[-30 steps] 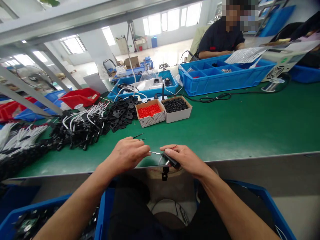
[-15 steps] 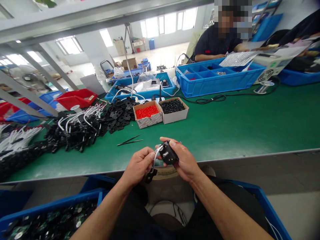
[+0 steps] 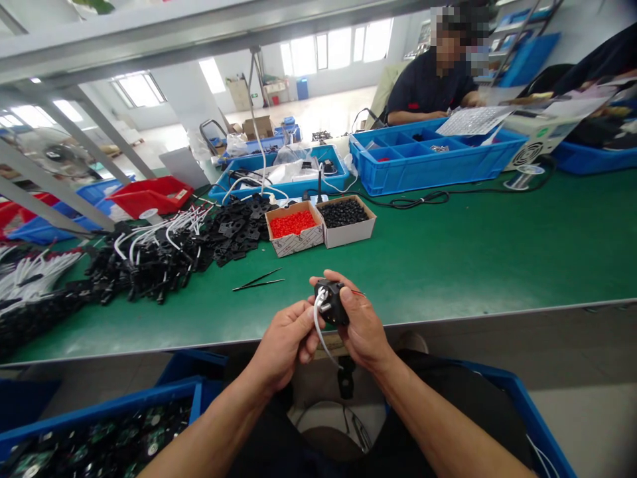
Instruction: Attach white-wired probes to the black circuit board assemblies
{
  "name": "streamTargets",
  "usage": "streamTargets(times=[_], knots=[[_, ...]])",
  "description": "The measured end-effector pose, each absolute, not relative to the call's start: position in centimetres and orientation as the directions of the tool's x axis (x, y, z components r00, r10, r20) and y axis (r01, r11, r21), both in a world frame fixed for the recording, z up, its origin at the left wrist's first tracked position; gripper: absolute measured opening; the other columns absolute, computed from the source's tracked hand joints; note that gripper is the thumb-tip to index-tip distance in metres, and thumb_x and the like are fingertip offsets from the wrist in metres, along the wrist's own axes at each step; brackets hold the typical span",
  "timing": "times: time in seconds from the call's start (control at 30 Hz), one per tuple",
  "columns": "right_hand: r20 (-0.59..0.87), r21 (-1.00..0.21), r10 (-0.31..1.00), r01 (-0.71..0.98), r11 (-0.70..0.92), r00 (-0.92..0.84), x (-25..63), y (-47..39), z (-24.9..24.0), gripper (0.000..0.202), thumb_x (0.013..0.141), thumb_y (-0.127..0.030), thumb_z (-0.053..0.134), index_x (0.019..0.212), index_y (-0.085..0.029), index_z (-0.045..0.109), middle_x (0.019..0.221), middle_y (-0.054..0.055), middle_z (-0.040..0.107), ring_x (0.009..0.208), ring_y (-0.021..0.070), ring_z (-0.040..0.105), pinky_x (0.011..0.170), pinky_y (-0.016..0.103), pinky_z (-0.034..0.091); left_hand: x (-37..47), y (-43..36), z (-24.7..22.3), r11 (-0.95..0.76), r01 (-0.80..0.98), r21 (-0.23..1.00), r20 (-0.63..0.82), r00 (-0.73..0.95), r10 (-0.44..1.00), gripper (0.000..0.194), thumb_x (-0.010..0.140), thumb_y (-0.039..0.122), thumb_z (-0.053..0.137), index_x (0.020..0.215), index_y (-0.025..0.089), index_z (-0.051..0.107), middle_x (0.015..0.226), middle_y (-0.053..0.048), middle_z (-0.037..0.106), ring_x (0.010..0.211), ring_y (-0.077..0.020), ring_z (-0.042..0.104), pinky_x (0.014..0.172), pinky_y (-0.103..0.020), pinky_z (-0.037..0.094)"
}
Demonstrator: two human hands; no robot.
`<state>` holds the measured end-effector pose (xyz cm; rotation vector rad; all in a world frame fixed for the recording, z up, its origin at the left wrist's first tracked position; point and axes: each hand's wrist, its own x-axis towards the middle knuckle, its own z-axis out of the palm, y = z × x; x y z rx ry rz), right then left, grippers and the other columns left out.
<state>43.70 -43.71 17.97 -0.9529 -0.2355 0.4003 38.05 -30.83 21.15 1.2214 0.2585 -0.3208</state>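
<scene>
Just in front of the green bench's edge, my right hand (image 3: pixel 367 330) grips a small black plastic housing (image 3: pixel 336 307), thumb on its near face. Thin red wires (image 3: pixel 358 293) stick out at its right. From the housing's left part a white cable (image 3: pixel 326 345) curves down, and a black flat end piece (image 3: pixel 346 380) dangles from it below the bench edge. My left hand (image 3: pixel 288 337) is closed, thumb and fingers pinched at the cable beside the housing's lower left; the exact contact is partly hidden.
Black tweezers (image 3: pixel 259 283) lie on the green bench (image 3: pixel 448 265). Behind stand boxes of red caps (image 3: pixel 294 224) and black caps (image 3: pixel 343 212). Cabled black parts (image 3: pixel 149 259) are heaped left. A blue bin (image 3: pixel 199 398) sits below left. Across the bench, a person (image 3: pixel 428 83) sits behind a blue divided crate (image 3: pixel 398 169).
My left fingers have shifted right, up against the housing. The cable's hanging black end has swung right and down, from under my left hand to below the housing. The housing has turned slightly.
</scene>
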Motion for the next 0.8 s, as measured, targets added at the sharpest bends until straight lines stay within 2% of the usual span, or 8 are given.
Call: streamTargets(times=[0.13,0.23,0.33,0.4,0.5,0.63,0.7,0.8], knots=[[0.047,-0.858,0.455,-0.198,0.474,0.889,43.7,-44.1,17.7,0.053,0.094,-0.055,0.055,0.133,-0.019,0.053,0.127,0.010,0.052,0.105,0.0132,0.059,0.091,0.023,0.052,38.2,-30.2,20.7,0.202,0.354,0.913,-0.341,0.935,-0.096,0.040,0.090,0.054,0.054,0.082,0.016,0.049,0.049,0.006,0.040,0.038,-0.0051,0.026,0.040,-0.018,0.020],[-0.056,-0.886,0.550,-0.296,0.357,0.833,44.0,-44.8,18.2,0.060,0.092,-0.059,0.055,0.138,-0.019,0.050,0.116,0.010,0.056,0.091,0.0132,0.062,0.070,0.020,0.055,39.5,-27.5,20.7,-0.251,0.109,0.962,-0.125,0.991,-0.047,0.040,0.094,0.049,0.047,0.075,0.015,0.052,0.058,0.001,0.046,0.050,-0.0075,0.038,0.051,-0.020,0.028],[-0.237,-0.898,0.692,-0.425,0.111,0.682,44.3,-45.6,18.8,0.070,0.087,-0.063,0.058,0.137,-0.015,0.050,0.096,0.009,0.060,0.071,0.0124,0.061,0.048,0.015,0.048,41.3,-24.1,21.4,-0.737,-0.370,0.565,0.143,0.924,-0.354,0.036,0.096,0.042,0.046,0.077,0.015,0.061,0.068,-0.003,0.054,0.065,-0.0111,0.046,0.064,-0.025,0.029],[-0.315,-0.892,0.729,-0.453,-0.008,0.608,44.6,-45.9,18.9,0.070,0.085,-0.062,0.062,0.132,-0.011,0.054,0.088,0.009,0.060,0.065,0.0106,0.059,0.044,0.014,0.046,42.1,-22.4,22.1,-0.772,-0.558,0.303,0.106,0.825,-0.555,0.034,0.096,0.042,0.046,0.079,0.017,0.063,0.068,-0.003,0.055,0.065,-0.0122,0.045,0.063,-0.027,0.026],[-0.346,-0.869,0.743,-0.493,-0.025,0.573,44.8,-46.3,18.8,0.068,0.086,-0.061,0.061,0.131,-0.011,0.054,0.092,0.010,0.060,0.067,0.0113,0.060,0.045,0.015,0.047,41.8,-21.3,23.0,-0.779,-0.596,0.196,0.056,0.800,-0.598,0.033,0.098,0.040,0.043,0.085,0.018,0.063,0.071,-0.004,0.057,0.067,-0.0131,0.048,0.063,-0.028,0.025],[-0.327,-0.843,0.716,-0.533,0.074,0.617,45.2,-46.2,18.8,0.066,0.086,-0.059,0.060,0.133,-0.014,0.052,0.108,0.013,0.058,0.076,0.0157,0.064,0.047,0.017,0.050,40.2,-21.9,22.6,-0.825,-0.285,0.488,0.082,0.956,-0.282,0.034,0.099,0.041,0.040,0.091,0.017,0.063,0.075,-0.003,0.059,0.070,-0.0123,0.051,0.066,-0.024,0.032],[-0.306,-0.832,0.670,-0.533,0.158,0.676,45.3,-46.0,18.8,0.066,0.085,-0.058,0.059,0.134,-0.014,0.050,0.111,0.013,0.057,0.079,0.0180,0.065,0.047,0.018,0.050,39.5,-23.0,21.8,-0.704,-0.078,0.706,-0.007,0.993,-0.116,0.038,0.099,0.044,0.039,0.090,0.016,0.063,0.071,-0.001,0.056,0.065,-0.0111,0.049,0.063,-0.022,0.034],[-0.270,-0.814,0.618,-0.518,0.263,0.738,45.1,-45.3,18.7,0.064,0.085,-0.056,0.058,0.132,-0.014,0.049,0.110,0.013,0.057,0.082,0.0200,0.065,0.049,0.021,0.051,38.8,-25.0,20.3,-0.457,0.103,0.883,-0.152,0.986,-0.070,0.040,0.096,0.048,0.042,0.084,0.015,0.059,0.065,0.000,0.052,0.059,-0.0095,0.045,0.056,-0.020,0.033]])
